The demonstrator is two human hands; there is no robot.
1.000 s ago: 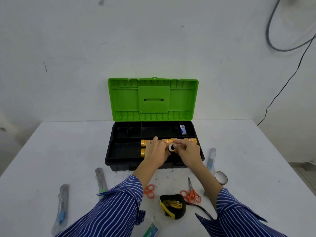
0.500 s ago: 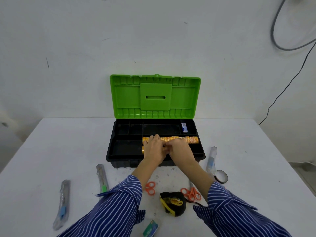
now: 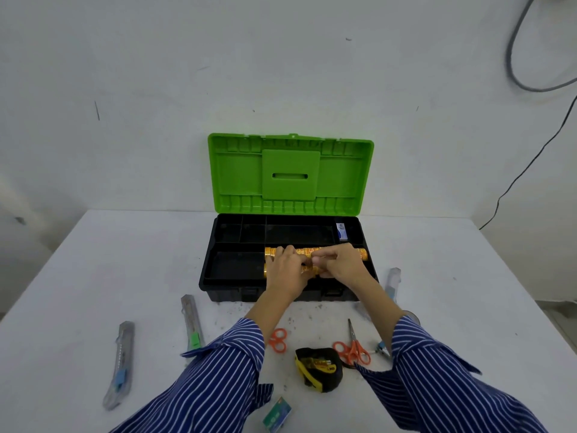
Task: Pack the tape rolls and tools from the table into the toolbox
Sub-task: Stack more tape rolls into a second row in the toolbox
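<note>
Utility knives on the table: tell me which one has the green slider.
The middle utility knife, lying just left of the left sleeve. The far-left knife has a blue slider; the knife right of the toolbox shows no green.

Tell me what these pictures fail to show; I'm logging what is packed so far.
All in the head view:
- Front row of tape rolls: mostly under the left hand and right hand, so no count.
- Left scissors: blades behind the left sleeve.
- Small green packet: cut by the bottom edge, print too small.
- Item near the right wrist: mostly covered.
</note>
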